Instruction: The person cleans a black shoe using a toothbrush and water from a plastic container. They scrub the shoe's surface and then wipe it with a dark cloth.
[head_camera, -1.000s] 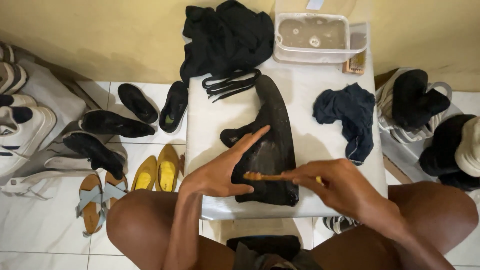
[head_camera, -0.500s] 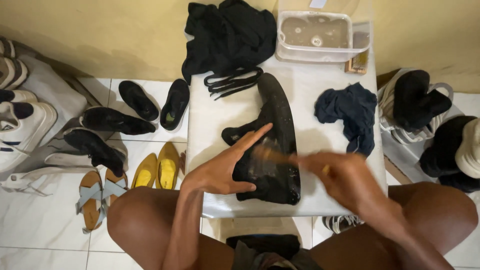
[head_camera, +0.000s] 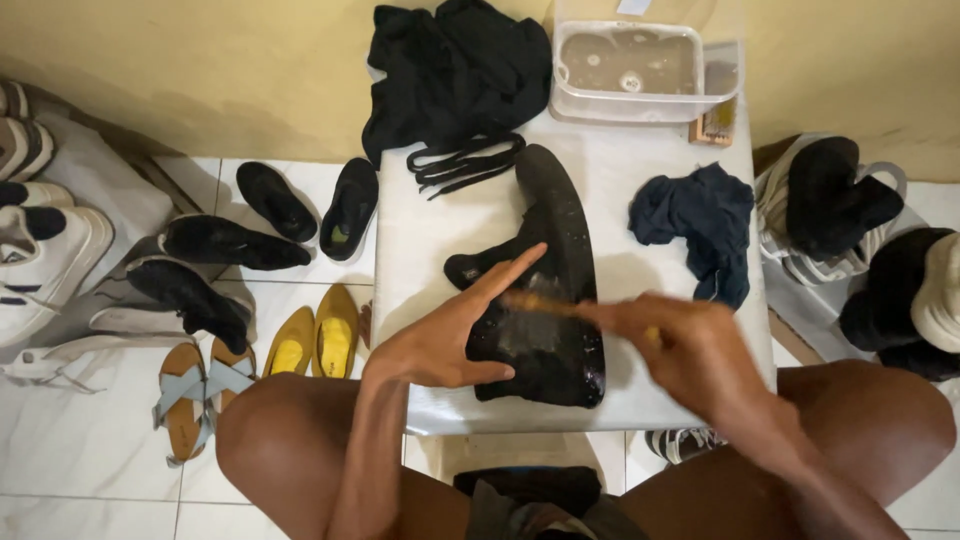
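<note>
A black shoe (head_camera: 556, 240) lies on its side on a small white table (head_camera: 420, 250), its wet sole glistening. My left hand (head_camera: 450, 335) rests flat on the shoe's upper, fingers spread, pinning it down. My right hand (head_camera: 680, 345) is closed around a wooden-handled brush (head_camera: 540, 303), which is blurred with motion over the sole. Black shoelaces (head_camera: 462, 160) lie loose on the table behind the shoe.
A clear plastic tub of soapy water (head_camera: 635, 70) stands at the table's back, beside a black cloth heap (head_camera: 450, 70). A dark blue rag (head_camera: 705, 225) lies right. Black shoes (head_camera: 275, 200), yellow flats (head_camera: 315, 340) and sandals (head_camera: 195, 395) cover the floor left.
My right hand and the brush have slid back and forth across the sole and are now blurred. The left hand has stayed on the shoe.
</note>
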